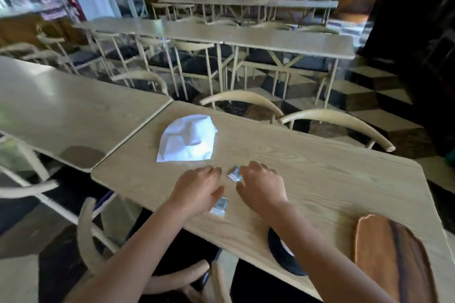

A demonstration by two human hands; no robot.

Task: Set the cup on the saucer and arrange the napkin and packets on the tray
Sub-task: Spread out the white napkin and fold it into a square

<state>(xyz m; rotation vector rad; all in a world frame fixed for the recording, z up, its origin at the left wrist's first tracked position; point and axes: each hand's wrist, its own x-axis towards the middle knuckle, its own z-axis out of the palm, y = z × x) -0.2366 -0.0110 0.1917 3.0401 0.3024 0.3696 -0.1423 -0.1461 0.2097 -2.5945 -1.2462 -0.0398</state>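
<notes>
Two packets loose on table, nothing on tray yet — task barely begun.
L hand [197, 186] curled over packet [219, 206]; R hand [261, 184] pinching 2nd packet [235, 174]. Napkin [188, 139] at 11 o'clock, wooden tray [391, 258] bare at 4, saucer [283, 253] under R forearm; cup not seen.

Table [307, 174]: napkin [188, 139], packets [234, 174], tray [391, 258]
</notes>
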